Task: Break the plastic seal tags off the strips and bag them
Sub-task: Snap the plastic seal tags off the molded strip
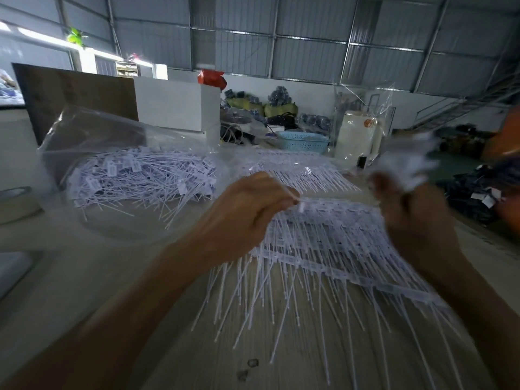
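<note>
Left hand [247, 209] pinches the near end of the top strip [332, 209] on the stack of uncut strips on the table [140, 291], while right hand [413, 212] is clenched around a blurred bunch of freed tags [408, 161] lifted off the strip's other end. Step looks like snapping tags loose, so best keep the left pinch close to the break line, twist short and sharp, and avoid dragging lower strips along. Bag [112, 170] lies open just left with many loose tags inside, near enough for a quick drop.
</note>
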`<state>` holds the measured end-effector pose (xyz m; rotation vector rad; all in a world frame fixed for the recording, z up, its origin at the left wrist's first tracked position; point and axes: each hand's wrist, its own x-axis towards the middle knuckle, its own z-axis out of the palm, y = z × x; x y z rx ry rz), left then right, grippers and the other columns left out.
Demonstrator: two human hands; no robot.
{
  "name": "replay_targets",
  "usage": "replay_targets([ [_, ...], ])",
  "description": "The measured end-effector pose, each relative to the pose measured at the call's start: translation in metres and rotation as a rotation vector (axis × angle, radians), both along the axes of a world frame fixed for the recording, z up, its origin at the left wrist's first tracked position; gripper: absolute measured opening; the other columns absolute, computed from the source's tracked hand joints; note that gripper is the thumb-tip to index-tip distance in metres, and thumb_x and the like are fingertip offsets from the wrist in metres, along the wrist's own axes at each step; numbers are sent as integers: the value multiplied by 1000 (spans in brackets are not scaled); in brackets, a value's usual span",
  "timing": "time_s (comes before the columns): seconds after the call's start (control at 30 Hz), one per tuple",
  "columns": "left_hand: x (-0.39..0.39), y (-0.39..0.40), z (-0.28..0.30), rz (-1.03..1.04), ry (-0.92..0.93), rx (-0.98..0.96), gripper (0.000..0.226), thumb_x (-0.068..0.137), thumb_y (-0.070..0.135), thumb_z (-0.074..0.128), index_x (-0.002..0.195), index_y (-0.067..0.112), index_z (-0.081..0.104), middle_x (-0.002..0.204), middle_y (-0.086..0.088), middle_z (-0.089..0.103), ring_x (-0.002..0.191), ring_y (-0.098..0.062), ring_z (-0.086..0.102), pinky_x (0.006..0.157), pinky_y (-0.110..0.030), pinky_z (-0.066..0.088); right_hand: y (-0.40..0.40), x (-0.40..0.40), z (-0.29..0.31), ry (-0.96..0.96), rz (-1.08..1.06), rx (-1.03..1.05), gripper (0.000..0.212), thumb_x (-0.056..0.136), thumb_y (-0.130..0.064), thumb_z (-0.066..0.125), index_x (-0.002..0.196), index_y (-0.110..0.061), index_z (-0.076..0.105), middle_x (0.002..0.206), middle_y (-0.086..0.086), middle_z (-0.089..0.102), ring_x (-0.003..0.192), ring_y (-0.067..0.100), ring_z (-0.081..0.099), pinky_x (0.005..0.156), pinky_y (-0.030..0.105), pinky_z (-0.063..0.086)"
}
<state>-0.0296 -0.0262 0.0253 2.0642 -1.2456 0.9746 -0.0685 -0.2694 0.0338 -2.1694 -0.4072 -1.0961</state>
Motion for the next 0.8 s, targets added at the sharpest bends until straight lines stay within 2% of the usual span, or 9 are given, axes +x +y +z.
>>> replay_targets([
  [0.1,3,7,0,70,-24,-76,18,91,11,68,106,3,72,98,-9,73,88,-25,64,78,-41,48,-16,-1,8,156,198,331,46,106,-41,31,86,-8,56,70,10,61,59,15,61,54,18,50],
  [0.2,-3,-4,2,80,-10,-103,26,87,21,73,111,12,72,100,-1,72,90,-14,58,79,-31,45,6,-3,-5,357,325,291,54,103,-44,32,81,-3,60,69,15,67,63,29,67,59,26,55],
  [0.3,-11,-14,1,80,62,-119,29,86,31,72,112,21,67,98,6,65,83,-2,53,72,-13,43,32,-2,-14,377,392,218,60,101,-48,36,64,-6,58,52,12,57,46,27,58,55,31,53],
  [0.4,-14,-18,1,66,47,-145,25,82,28,77,102,14,68,93,2,66,81,-3,53,70,-19,44,41,-2,-15,497,520,417,46,94,-55,45,59,-26,50,51,-5,39,42,14,34,45,24,37],
  [0.47,-12,-18,1,42,12,-174,26,80,24,80,100,8,71,96,-1,69,88,-9,61,76,-30,50,42,-3,-18,611,587,533,52,88,-62,51,62,-18,44,54,-6,29,46,13,24,44,22,30],
  [0.57,-10,-19,1,2,-34,-204,27,78,18,83,98,3,71,97,-5,71,91,-20,66,76,-41,54,41,-3,-19,647,676,582,77,80,-70,61,73,4,40,59,2,20,51,18,17,44,23,27],
  [0.63,-11,-21,3,-31,-83,-193,24,78,14,83,95,3,73,97,-6,71,91,-21,67,75,-41,55,42,-5,-19,582,659,534,80,77,-69,66,76,8,42,57,4,24,49,18,21,44,22,29],
  [0.7,-12,-21,4,-52,-100,-144,20,81,15,80,97,5,74,102,-4,70,95,-18,66,81,-37,54,42,-7,-16,532,597,498,72,81,-61,70,77,8,48,51,3,33,44,15,28,44,23,31],
  [0.8,-11,-14,3,34,-68,-33,35,89,23,71,122,11,67,120,0,67,113,-13,55,101,-26,38,33,-7,-12,530,595,621,67,77,-50,76,87,13,54,65,12,20,55,25,17,51,29,19],
])
